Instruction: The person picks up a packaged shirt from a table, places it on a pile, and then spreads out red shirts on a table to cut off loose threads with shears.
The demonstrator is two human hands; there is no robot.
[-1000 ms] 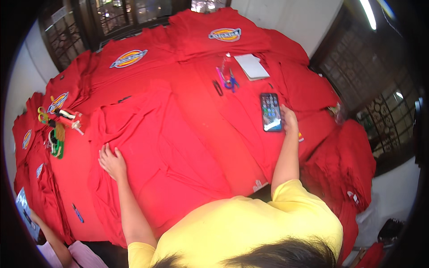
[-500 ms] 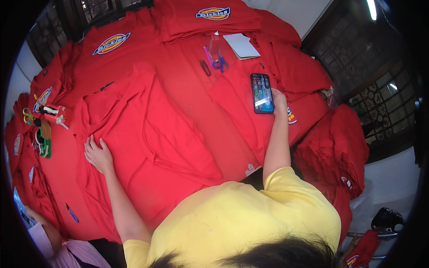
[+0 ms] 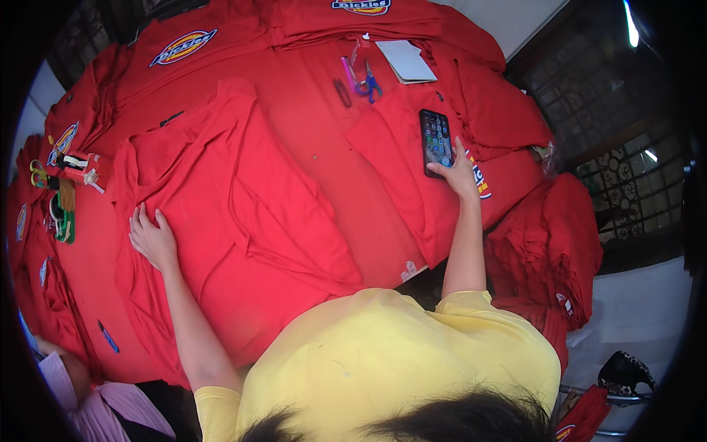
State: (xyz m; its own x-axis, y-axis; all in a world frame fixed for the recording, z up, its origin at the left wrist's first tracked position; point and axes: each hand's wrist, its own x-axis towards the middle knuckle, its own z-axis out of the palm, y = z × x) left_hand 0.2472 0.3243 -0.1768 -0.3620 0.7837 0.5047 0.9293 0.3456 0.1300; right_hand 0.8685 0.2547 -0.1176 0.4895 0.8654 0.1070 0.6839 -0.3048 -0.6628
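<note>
Spread across the table in front of me is a red shirt [image 3: 221, 191], wrinkled, its neckline toward the far left. My left hand [image 3: 153, 239] rests flat on its left part, fingers apart and holding nothing. On the right, my right hand [image 3: 458, 173] grips a dark smartphone [image 3: 436, 140]. The thumb lies over the phone's lower screen, and the other fingers are by its right edge. Lit app icons show on the screen. Beneath the phone lies a folded red garment [image 3: 398, 162] with a printed logo partly covered by my wrist.
Purple-blue scissors [image 3: 372, 87], a pink marker [image 3: 346, 72] and a white notepad [image 3: 406, 62] lie beyond the phone. At left are a red box of tools [image 3: 85, 171], a green tape dispenser [image 3: 65, 221] and a blue pen [image 3: 108, 337]. Folded shirts [image 3: 486, 103] line the edges; another person [image 3: 110, 409] sits lower left.
My right thumb has come round onto the phone's lower screen, and the phone has shifted slightly right. My left hand stays on the shirt. The whole view has shifted slightly.
</note>
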